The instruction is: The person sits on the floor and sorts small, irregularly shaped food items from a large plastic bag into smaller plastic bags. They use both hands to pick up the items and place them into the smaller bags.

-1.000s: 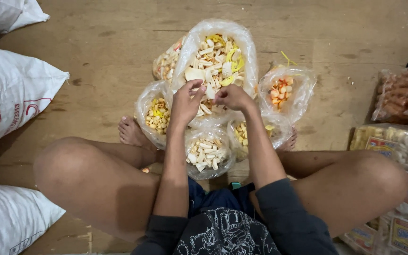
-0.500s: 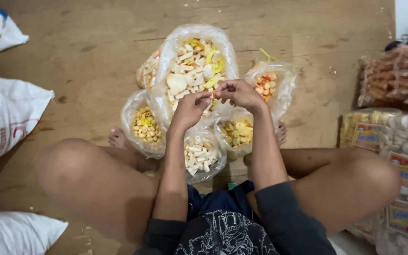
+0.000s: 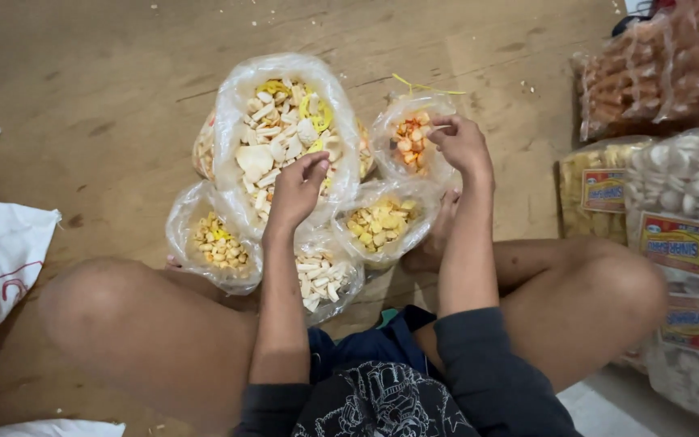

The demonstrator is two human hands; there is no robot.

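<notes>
Left hand (image 3: 297,190) pinching crackers in the big mixed bag (image 3: 281,133) mid-frame. Right hand (image 3: 463,144) fingers closed on a piece by the orange-snack bag (image 3: 410,142). All the bags look open, so plenty left.

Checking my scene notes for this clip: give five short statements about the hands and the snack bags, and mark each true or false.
1. The left hand rests on the big bag of mixed crackers. True.
2. The right hand is at the small bag of orange pieces. True.
3. Both hands hold the same bag. False: each is at a different bag.
4. The bags lie on a metal tray. False: they sit on the wooden floor.
5. Packed snack bags are stacked on the person's right. True.
</notes>
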